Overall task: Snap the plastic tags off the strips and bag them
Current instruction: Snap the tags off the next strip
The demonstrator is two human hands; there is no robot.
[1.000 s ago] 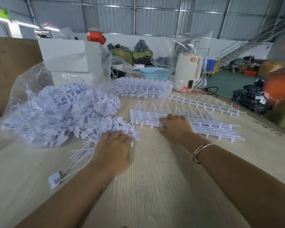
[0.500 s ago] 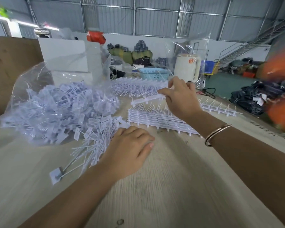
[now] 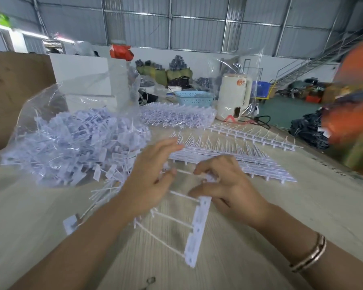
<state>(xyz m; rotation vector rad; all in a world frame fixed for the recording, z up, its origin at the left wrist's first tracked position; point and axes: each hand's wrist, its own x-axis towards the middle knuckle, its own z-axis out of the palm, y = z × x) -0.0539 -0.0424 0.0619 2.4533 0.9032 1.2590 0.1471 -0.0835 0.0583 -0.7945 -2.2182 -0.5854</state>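
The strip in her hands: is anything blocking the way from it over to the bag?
Nothing visible does. The strip sits between the right hand and left hand; the clear bag lies just left, with only loose tags at its mouth.

A pale wood-grain tabletop (image 3: 260,216) carries everything. A clear bag of loose tags (image 3: 71,141) lies toward its left edge. Stacked tag strips (image 3: 228,158) lie mid-tabletop, and a cream kettle (image 3: 234,97) stands at the far edge.

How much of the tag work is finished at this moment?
Done: a clear bag already holds many loose tags. In hand: the right hand holds one strip, the left hand at its tags. Left: a stack of strips on the table.
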